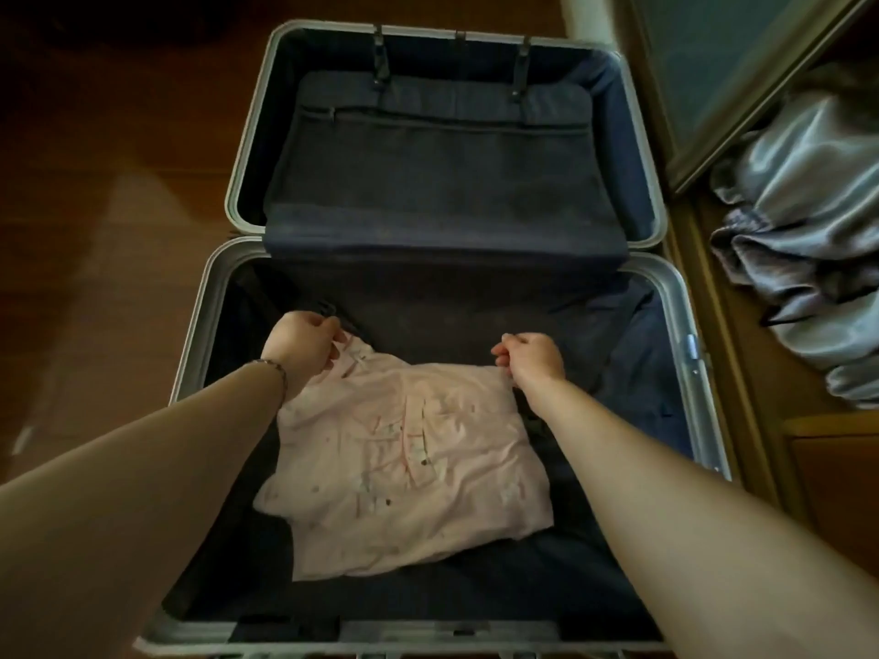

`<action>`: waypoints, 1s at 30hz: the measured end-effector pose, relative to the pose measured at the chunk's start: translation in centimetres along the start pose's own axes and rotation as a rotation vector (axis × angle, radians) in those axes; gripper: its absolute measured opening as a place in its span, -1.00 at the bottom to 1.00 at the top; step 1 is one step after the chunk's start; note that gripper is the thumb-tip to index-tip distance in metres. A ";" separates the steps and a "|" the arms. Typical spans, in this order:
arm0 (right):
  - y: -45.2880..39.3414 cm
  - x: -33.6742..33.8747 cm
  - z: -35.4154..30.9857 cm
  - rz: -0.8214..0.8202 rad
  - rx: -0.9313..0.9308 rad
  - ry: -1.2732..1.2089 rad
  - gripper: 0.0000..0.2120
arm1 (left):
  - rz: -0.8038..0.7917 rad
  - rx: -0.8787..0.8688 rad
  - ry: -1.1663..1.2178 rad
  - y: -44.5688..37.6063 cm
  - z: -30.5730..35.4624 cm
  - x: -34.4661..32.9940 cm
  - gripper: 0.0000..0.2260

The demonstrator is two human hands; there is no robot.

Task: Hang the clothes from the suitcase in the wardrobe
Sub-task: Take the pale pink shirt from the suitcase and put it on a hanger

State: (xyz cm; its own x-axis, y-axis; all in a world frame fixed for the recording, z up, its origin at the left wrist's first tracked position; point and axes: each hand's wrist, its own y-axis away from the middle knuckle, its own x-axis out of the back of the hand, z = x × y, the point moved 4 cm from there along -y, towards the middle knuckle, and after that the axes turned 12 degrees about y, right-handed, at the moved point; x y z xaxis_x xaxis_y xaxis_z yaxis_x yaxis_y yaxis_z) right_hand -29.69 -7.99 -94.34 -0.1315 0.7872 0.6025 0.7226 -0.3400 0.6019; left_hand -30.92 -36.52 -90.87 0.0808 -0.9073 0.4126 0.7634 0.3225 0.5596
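An open silver suitcase (200,325) with dark blue lining lies on the floor below me. In its near half lies a folded pale pink shirt (404,473) with small printed marks. My left hand (299,347) pinches the shirt's far left corner near the collar. My right hand (530,359) pinches the far right corner. Both arms reach down into the case. The far half holds a dark blue zipped divider panel (442,154) fastened by two straps.
A wooden floor (119,206) surrounds the case on the left. To the right stands a wardrobe with a glass-panelled door (713,73) ajar and shiny grey-blue satin fabric (808,240) piled inside, close to the suitcase's right rim.
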 end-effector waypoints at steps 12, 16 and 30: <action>-5.3 -5.1 -0.3 -0.117 0.169 0.390 -0.77 | -0.017 0.089 -0.432 -6.3 -5.4 -0.6 -0.48; -4.0 -6.3 -0.4 -0.122 0.293 0.511 -0.74 | -0.023 0.117 -0.352 -5.6 -6.0 -0.7 -0.47; -0.5 -7.1 -0.9 -0.640 0.381 0.780 -0.58 | -0.273 -0.013 -0.215 -4.1 -3.6 -1.1 -0.77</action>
State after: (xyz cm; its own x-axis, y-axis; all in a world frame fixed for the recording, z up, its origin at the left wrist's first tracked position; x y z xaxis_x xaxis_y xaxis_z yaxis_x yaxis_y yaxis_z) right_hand -29.72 -13.87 -98.47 -0.8588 0.1709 0.4829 0.5122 0.3065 0.8023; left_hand -31.88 -37.79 -96.21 -0.2634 -0.8815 0.3919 0.7466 0.0709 0.6615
